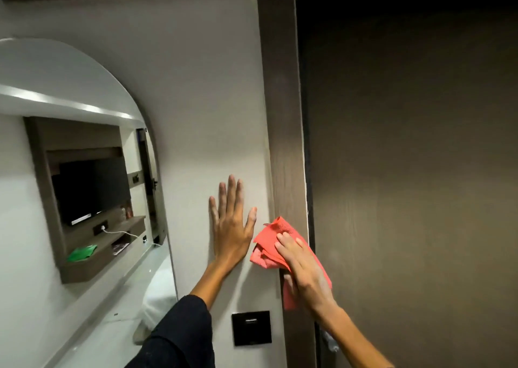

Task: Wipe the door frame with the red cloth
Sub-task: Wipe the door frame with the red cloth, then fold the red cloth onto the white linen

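Note:
The dark brown wooden door frame (pixel 283 115) runs vertically up the middle of the view, between a pale wall and a brown door (pixel 414 171). My right hand (pixel 304 269) presses the crumpled red cloth (pixel 270 243) flat against the frame's lower part; the cloth spills over onto the wall edge and hangs below my palm. My left hand (pixel 231 224) lies flat on the pale wall just left of the frame, fingers spread and pointing up, holding nothing.
A black switch plate (pixel 251 328) sits on the wall below my left hand. An arched mirror (pixel 70 171) at left reflects a television, a wooden shelf unit and a green item. White bedding (pixel 157 308) shows low beside the mirror.

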